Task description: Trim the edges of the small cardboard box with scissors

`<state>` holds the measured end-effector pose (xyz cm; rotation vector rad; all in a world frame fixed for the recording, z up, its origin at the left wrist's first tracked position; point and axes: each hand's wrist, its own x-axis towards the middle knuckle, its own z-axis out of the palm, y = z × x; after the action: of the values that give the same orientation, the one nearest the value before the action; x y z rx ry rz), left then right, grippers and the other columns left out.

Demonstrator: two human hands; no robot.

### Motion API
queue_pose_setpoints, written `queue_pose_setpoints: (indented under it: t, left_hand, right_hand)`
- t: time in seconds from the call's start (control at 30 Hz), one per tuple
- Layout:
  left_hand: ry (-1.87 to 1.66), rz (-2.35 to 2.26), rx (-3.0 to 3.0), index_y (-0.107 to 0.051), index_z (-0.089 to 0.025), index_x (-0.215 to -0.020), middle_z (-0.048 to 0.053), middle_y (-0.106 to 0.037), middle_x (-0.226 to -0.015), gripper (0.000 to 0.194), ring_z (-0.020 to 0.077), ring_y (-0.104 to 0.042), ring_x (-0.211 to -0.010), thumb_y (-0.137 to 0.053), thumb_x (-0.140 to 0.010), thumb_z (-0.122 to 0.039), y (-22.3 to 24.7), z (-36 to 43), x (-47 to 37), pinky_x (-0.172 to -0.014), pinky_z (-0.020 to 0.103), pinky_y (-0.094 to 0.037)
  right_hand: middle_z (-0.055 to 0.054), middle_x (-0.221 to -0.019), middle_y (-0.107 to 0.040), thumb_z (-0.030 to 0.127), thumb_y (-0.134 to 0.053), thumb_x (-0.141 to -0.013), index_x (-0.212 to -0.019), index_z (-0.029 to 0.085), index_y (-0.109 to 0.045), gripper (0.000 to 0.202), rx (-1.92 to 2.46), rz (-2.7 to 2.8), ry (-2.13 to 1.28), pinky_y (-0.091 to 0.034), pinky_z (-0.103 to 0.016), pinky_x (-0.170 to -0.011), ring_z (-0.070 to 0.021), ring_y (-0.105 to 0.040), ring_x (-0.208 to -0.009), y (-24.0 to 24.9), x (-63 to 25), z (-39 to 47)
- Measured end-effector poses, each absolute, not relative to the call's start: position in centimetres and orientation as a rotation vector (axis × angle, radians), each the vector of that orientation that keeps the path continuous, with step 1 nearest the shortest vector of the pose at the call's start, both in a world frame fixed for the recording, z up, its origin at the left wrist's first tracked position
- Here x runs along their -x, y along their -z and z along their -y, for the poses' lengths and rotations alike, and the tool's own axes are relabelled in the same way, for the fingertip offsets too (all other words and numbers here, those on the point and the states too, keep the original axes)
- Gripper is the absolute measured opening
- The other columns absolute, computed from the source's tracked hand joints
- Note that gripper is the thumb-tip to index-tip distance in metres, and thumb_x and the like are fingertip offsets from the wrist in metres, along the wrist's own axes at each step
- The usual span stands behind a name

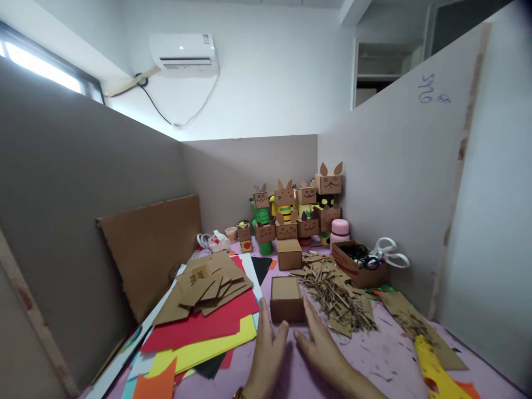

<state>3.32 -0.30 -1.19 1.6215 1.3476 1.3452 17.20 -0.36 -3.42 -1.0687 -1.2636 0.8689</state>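
Observation:
A small brown cardboard box (286, 307) sits on the pink-purple tabletop in front of me. My left hand (268, 346) is at its near left corner, fingers stretched out and thumb apart. On the near right corner is my right hand (322, 343), likewise with straight fingers and the thumb spread. Both hands are beside the box, and I cannot tell whether the fingertips press on it. A second cardboard box (290, 255) stands just behind. Farther back are several cardboard animal figures (285, 197) with drawn faces and pointed ears.
Cardboard pieces (208, 282) lie over red paper (203, 327) and yellow paper (203, 349) on the left. Cardboard scraps (336, 293) are heaped on the right, near a carton (353, 263) holding white-handled scissors (390, 253). Grey partitions (382, 194) enclose the table.

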Motion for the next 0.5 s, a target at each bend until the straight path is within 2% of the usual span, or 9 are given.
queue_pose_setpoints:
  t: [0.07, 0.17, 0.3, 0.4, 0.5]
  left_hand:
    - [-1.361, -1.353, -1.628, -0.038, -0.008, -0.139, 0.023, -0.035, -0.15, 0.061, 0.0297, -0.027, -0.142, -0.047, -0.086, -0.037, 1.4, 0.0, -3.7, -0.114, 0.049, -0.022]
    - [-1.408, -1.344, -1.65, -0.037, -0.013, -0.14, 0.017, -0.038, -0.15, 0.059, 0.0265, -0.026, -0.142, -0.047, -0.086, -0.035, 2.4, 0.3, -3.9, -0.116, 0.047, -0.022]
    - [-1.571, -1.312, -1.962, -0.035, -0.019, -0.142, 0.015, -0.04, -0.15, 0.053, 0.026, -0.033, -0.14, -0.042, -0.09, -0.025, 3.8, 1.5, -4.2, -0.113, 0.049, -0.03]
    - [-1.586, -1.118, -2.504, -0.03, -0.022, -0.145, 0.015, -0.042, -0.148, 0.06, 0.0285, -0.034, -0.139, -0.044, -0.088, -0.016, 4.3, 2.3, -4.7, -0.107, 0.049, -0.04]
    - [-1.519, -0.98, -2.789, -0.025, -0.021, -0.147, 0.017, -0.047, -0.144, 0.066, 0.0291, -0.032, -0.14, -0.047, -0.085, -0.011, 4.4, 2.8, -5.4, -0.103, 0.047, -0.044]
  right_hand:
    - [-0.014, -0.149, -0.039, 0.025, -0.07, -0.06, -0.134, 0.013, -0.051, 0.077, 1.046, 1.238, -0.913, -0.01, -0.042, -0.116, -0.0304, -0.026, -0.14, 3.3, -17.2, 0.4]
    - [-0.011, -0.145, -0.045, 0.026, -0.073, -0.06, -0.128, 0.019, -0.055, 0.071, 0.991, 1.161, -0.979, -0.013, -0.04, -0.116, -0.0283, -0.03, -0.138, 3.0, -17.1, 0.3]
    - [-0.01, -0.141, -0.05, 0.035, -0.074, -0.063, -0.128, 0.022, -0.053, 0.07, 0.872, 0.998, -1.121, -0.026, -0.042, -0.111, -0.0286, -0.039, -0.133, 2.1, -16.9, 0.1]
    - [-0.009, -0.121, -0.067, 0.036, -0.071, -0.064, -0.121, 0.023, -0.057, 0.061, 0.76, 0.889, -1.276, -0.038, -0.045, -0.103, -0.0298, -0.054, -0.121, 0.9, -17.1, 0.4]
    - [-0.006, -0.106, -0.074, 0.035, -0.067, -0.066, -0.114, 0.023, -0.063, 0.049, 0.668, 0.819, -1.379, -0.041, -0.043, -0.1, -0.0285, -0.061, -0.112, -0.1, -17.5, 1.1]
